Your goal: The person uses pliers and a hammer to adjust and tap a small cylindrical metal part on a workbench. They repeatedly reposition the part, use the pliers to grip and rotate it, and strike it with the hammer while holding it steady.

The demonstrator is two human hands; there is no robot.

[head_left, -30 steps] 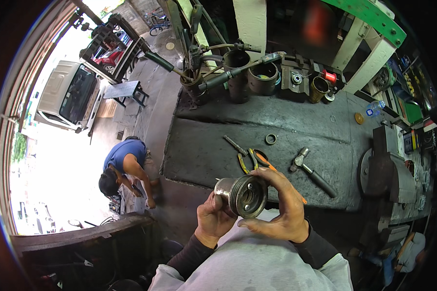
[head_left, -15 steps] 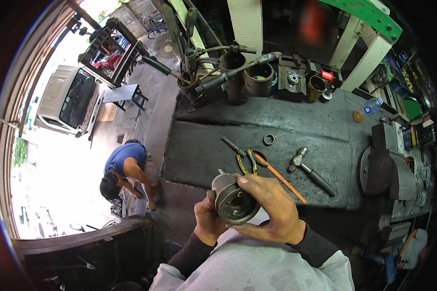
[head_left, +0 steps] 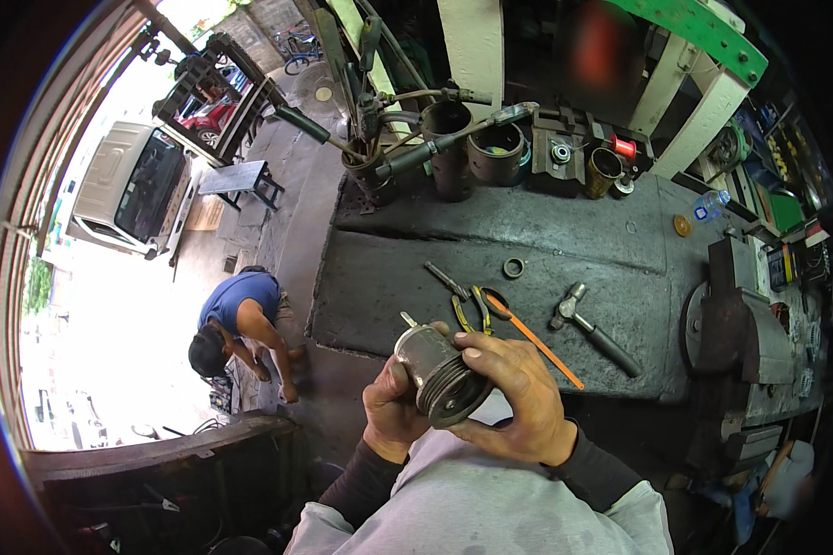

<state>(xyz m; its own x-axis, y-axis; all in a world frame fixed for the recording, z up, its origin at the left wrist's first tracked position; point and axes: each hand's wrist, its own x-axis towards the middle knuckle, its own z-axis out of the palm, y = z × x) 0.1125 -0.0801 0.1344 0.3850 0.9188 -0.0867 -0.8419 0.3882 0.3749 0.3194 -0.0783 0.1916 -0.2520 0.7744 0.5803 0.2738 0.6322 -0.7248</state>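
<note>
Above my lap, a dark grey cylindrical metal part (head_left: 427, 359) is held between my two hands. Ridged grooves run round its lower right end, which has a recessed face; a small bright stub sticks out of its upper left end. My left hand (head_left: 391, 407) grips it from the left, thumb along its side. My right hand (head_left: 520, 398) wraps the grooved end, fingers over the top and thumb below. On the bench past my hands lie yellow-handled pliers (head_left: 473, 311), an orange strip-like tool (head_left: 539, 344), a ball-peen hammer (head_left: 597, 329), a short metal rod (head_left: 445, 278) and a metal ring (head_left: 514, 267).
The dark workbench (head_left: 389, 277) holds metal cans (head_left: 495, 157) of tools at its back and a bench vise (head_left: 745, 324) at right. A plastic bottle (head_left: 710, 205) lies at its far right. A co-worker (head_left: 245, 310) bends down at left, before a parked truck (head_left: 125, 190).
The metal part has tilted in my hands: its stub end shows more, and its recessed face has turned downward. Both hands have shifted slightly with it.
</note>
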